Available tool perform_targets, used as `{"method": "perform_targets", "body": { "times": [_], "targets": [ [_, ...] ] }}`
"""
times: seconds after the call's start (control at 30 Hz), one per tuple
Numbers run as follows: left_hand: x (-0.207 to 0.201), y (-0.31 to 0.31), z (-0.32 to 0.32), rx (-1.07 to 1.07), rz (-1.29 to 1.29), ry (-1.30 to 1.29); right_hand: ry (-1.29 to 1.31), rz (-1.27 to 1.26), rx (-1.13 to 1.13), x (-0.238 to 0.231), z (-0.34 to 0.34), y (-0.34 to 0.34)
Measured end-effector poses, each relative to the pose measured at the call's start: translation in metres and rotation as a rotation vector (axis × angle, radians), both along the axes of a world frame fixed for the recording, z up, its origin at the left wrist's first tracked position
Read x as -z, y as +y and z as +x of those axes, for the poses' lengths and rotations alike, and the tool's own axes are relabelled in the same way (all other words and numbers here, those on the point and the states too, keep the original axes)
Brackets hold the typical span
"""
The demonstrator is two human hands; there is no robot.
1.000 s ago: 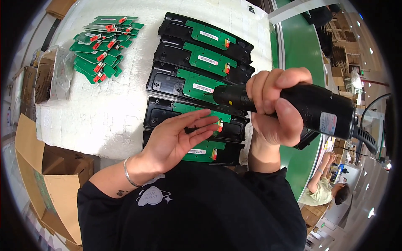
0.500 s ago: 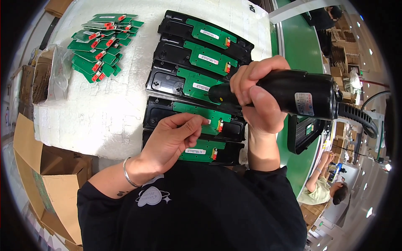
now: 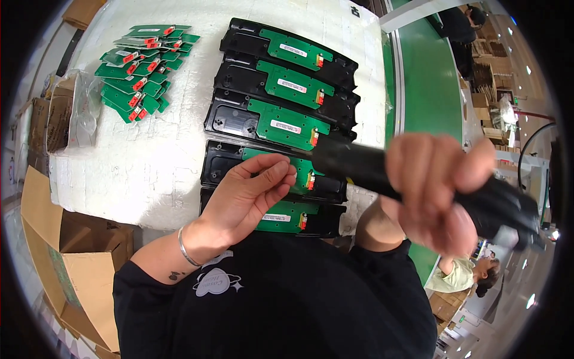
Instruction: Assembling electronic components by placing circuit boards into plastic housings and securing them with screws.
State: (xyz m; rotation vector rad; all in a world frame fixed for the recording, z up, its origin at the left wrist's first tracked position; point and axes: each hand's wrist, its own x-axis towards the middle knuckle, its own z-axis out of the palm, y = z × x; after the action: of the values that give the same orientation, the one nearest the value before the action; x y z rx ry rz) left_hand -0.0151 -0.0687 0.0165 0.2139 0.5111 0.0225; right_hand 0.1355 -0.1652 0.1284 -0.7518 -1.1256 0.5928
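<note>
In my right hand, blurred by motion, is a black electric screwdriver. Its thin bit points left and reaches my left hand's fingertips. My left hand has thumb and forefinger pinched together above the second-nearest black plastic housing; whatever lies in the pinch is too small to make out. Several such housings lie in a column, each with a green circuit board bearing a white label and a red-and-white connector. The nearest housing is partly covered by my left hand and wrist.
A heap of loose green circuit boards lies at the far left of the white foam surface. Open cardboard boxes stand at the left. Along the right runs a green belt. Two other people are farther off at the right.
The screwdriver has come away from the third board and swung down toward my left fingertips, its handle end lower and farther right. My left hand has hardly moved.
</note>
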Motion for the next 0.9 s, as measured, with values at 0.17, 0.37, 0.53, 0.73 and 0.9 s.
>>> {"method": "perform_targets", "body": {
  "times": [0.17, 0.37, 0.53, 0.73, 0.9],
  "targets": [
    [0.002, -0.002, 0.005, 0.024, -0.067, -0.091, -0.066, -0.037, 0.006, -0.016, -0.006, -0.021],
    [0.007, -0.008, 0.01, 0.055, -0.155, -0.213, -0.019, 0.009, 0.107, -0.01, -0.013, -0.025],
    [-0.018, -0.015, 0.022, 0.045, -0.123, -0.17, -0.027, 0.001, 0.173, 0.003, -0.006, -0.018],
    [-0.011, -0.013, 0.014, 0.182, -0.005, -0.064, 0.109, -0.077, 0.383, 0.046, 0.025, 0.016],
    [-0.01, -0.008, 0.011, 0.261, 0.093, -0.099, 0.151, -0.164, 0.371, 0.052, 0.03, 0.021]
  ]
}}
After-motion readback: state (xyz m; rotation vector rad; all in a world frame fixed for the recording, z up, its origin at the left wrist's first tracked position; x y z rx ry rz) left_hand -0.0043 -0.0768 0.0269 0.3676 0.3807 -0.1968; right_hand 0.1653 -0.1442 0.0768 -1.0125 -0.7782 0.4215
